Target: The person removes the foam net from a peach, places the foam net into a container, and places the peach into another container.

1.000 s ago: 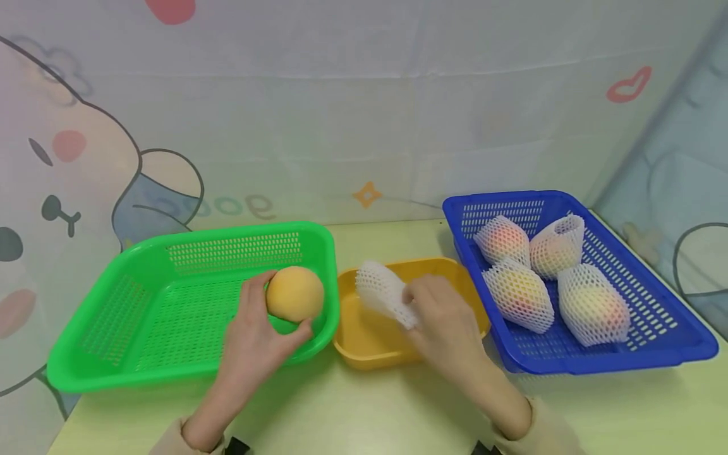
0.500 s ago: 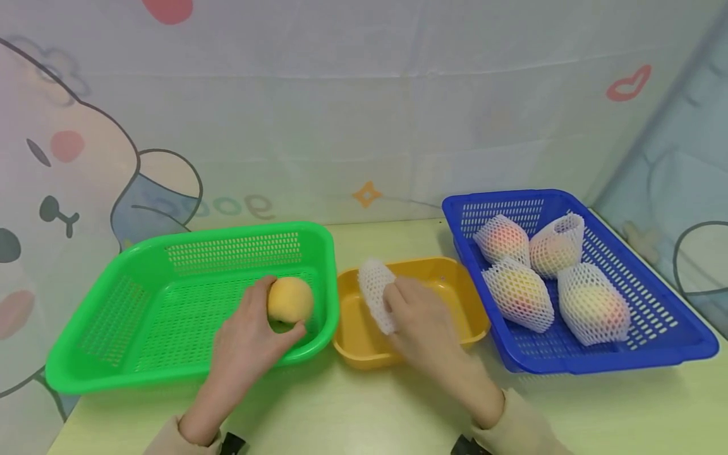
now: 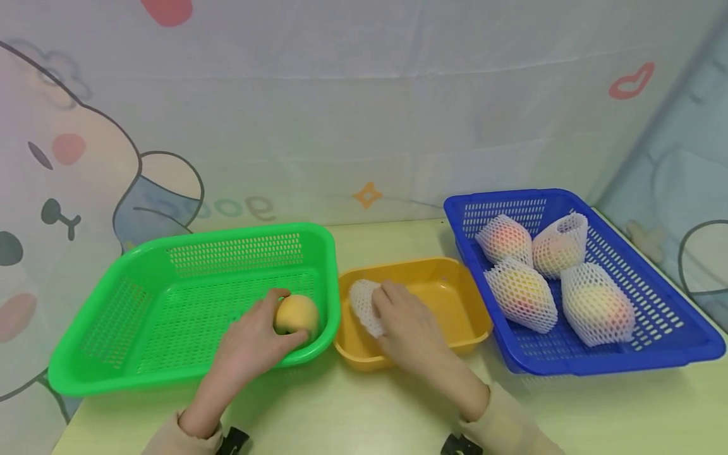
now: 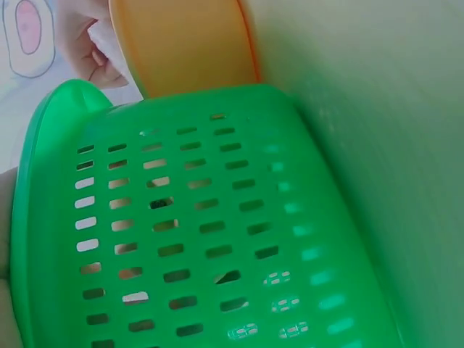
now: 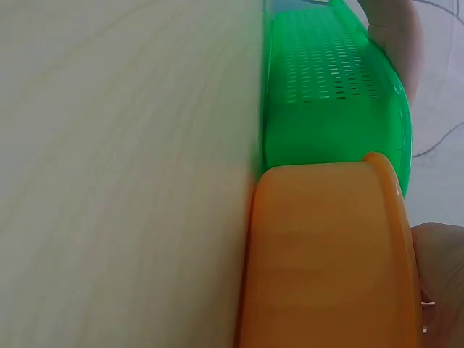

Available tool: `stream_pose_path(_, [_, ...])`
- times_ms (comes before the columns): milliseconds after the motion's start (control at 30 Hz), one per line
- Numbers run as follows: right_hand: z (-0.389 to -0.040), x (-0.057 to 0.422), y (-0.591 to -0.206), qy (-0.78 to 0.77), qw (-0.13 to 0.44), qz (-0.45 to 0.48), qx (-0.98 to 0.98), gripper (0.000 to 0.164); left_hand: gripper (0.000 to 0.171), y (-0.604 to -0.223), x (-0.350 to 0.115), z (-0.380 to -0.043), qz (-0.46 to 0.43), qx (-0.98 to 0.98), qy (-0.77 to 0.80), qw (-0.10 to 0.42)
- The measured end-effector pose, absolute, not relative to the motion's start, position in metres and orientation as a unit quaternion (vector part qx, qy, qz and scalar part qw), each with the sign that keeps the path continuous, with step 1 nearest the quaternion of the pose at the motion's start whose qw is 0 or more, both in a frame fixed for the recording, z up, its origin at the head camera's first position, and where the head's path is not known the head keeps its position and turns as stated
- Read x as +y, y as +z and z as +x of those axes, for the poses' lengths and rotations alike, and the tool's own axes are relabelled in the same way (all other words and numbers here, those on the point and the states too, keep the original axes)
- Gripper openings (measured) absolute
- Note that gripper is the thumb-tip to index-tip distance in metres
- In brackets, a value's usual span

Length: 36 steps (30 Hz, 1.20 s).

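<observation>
My left hand point(image 3: 250, 344) grips a yellow peach point(image 3: 298, 313) low inside the right end of the green basket point(image 3: 188, 237), thumb in front and fingers behind. A white foam net sleeve point(image 3: 363, 306) hangs from the fingers of my right hand point(image 3: 412, 328), inside the left part of the yellow-orange basin point(image 3: 449, 294). The left wrist view mostly shows the green basket's slotted outer wall point(image 4: 196, 217), which hides the peach. The basin's outer side point(image 5: 326, 254) fills much of the right wrist view and hides the net sleeve.
On the right stands a blue basket point(image 3: 603, 368) with several peaches in foam nets, one of them a netted peach point(image 3: 597, 303) near the front. The basin sits tightly between the two baskets on a pale wooden table point(image 3: 352, 417). A printed cloth point(image 3: 364, 114) hangs behind.
My left hand has lowered the peach into the green basket. My right hand has moved left and down with the foam net, deeper into the basin.
</observation>
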State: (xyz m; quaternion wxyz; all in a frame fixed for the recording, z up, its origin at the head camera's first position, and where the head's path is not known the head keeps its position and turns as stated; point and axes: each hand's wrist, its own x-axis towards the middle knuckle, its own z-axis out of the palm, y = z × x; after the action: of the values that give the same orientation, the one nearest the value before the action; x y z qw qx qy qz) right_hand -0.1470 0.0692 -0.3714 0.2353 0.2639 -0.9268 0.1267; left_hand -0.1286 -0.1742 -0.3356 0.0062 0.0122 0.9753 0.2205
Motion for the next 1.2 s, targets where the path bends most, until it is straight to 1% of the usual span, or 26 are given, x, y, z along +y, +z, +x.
stream_pose_path(133, [-0.148,0.069,-0.372,0.151,0.21,0.263,-0.93,0.033,0.067,-0.335,-0.176,-0.13,0.02,0.972,0.231,0.041])
stream_pose_path(333, [-0.148,0.066,-0.368,0.184,0.111,0.227,-0.95,0.052,0.066,-0.333,-0.177,-0.132,0.023,0.966,0.243,0.083])
stream_pose_path(400, [-0.148,0.065,-0.368,0.189,0.09,0.225,-0.952,0.052,0.065,-0.333,-0.177,-0.132,0.021,0.966,0.243,0.088])
stream_pose_path(467, [-0.147,0.065,-0.368,0.187,0.08,0.231,-0.951,0.048,0.066,-0.333,-0.177,-0.132,0.018,0.966,0.241,0.089])
stream_pose_path(567, [-0.146,0.066,-0.369,0.186,0.078,0.246,-0.948,0.043,0.069,-0.333,-0.176,-0.132,0.013,0.967,0.24,0.087])
stream_pose_path(767, [-0.145,0.068,-0.37,0.171,0.082,0.282,-0.941,0.041,0.071,-0.332,-0.174,-0.131,0.008,0.967,0.24,0.082])
stream_pose_path(933, [-0.145,0.069,-0.368,0.175,0.109,0.288,-0.935,0.035,0.076,-0.331,-0.174,-0.13,0.012,0.967,0.242,0.078])
stream_pose_path(1033, [-0.144,0.07,-0.365,0.185,0.128,0.287,-0.931,0.031,0.076,-0.332,-0.174,-0.13,0.017,0.969,0.236,0.073])
stream_pose_path(1200, [-0.142,0.071,-0.361,0.197,0.14,0.283,-0.928,0.027,0.076,-0.333,-0.176,-0.13,0.025,0.973,0.221,0.063])
